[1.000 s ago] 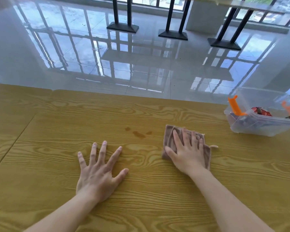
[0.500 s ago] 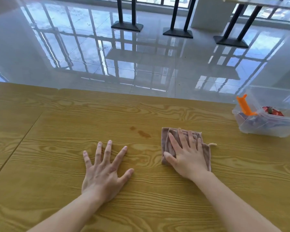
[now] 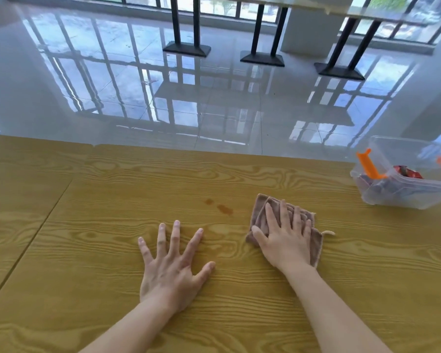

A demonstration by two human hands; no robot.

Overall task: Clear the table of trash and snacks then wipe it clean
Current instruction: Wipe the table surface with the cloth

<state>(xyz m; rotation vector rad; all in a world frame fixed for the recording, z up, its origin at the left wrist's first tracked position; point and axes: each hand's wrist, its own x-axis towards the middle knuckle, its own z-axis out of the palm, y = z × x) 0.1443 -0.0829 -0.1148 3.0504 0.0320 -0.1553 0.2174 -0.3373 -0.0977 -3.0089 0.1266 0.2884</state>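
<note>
My right hand (image 3: pixel 285 238) lies flat on a folded brown cloth (image 3: pixel 259 212) and presses it onto the wooden table (image 3: pixel 87 225). Its thumb hooks the cloth's left edge. Two small reddish-brown stain spots (image 3: pixel 223 208) sit on the table just left of the cloth, apart from it. My left hand (image 3: pixel 172 266) rests palm down with fingers spread and holds nothing, nearer to me than the stain and to its left.
A clear plastic bin (image 3: pixel 405 197) with orange latches stands at the table's far right and holds snack wrappers (image 3: pixel 407 171). A seam runs down the tabletop on the left. Beyond the far edge are a glossy floor and black table bases.
The cloth under my right hand has slid a little left toward the stain. A third small spot nearest the cloth no longer shows. My left hand has stayed flat.
</note>
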